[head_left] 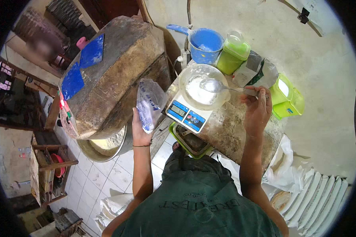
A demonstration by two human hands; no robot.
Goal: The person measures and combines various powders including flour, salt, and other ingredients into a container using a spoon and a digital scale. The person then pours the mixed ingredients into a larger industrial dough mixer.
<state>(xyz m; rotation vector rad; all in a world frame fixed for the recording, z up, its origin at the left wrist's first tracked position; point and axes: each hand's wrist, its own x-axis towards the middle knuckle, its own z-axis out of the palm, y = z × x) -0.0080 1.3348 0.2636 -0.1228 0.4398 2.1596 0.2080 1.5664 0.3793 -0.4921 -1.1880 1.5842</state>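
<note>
My right hand (pixel 258 103) grips the handle of a metal spoon (pixel 212 85), whose bowl hangs over a pale round bowl (pixel 186 75) with white powder inside. That bowl stands on a white kitchen scale (pixel 196 124) with a blue panel and a lit display. Off to the left, my left hand (pixel 140 128) holds a clear plastic bag (pixel 149 104) with blue print, which has something whitish in its lower part. The fingers of the left hand are mostly behind the bag.
A large worn machine housing (pixel 122 75) fills the left, above a metal mixing bowl (pixel 124 147) with pale contents. Behind the scale stand a blue dipper (pixel 205 45), a green container (pixel 234 57) and a lime tub (pixel 284 94). White sacks (pixel 316 197) are stacked at lower right.
</note>
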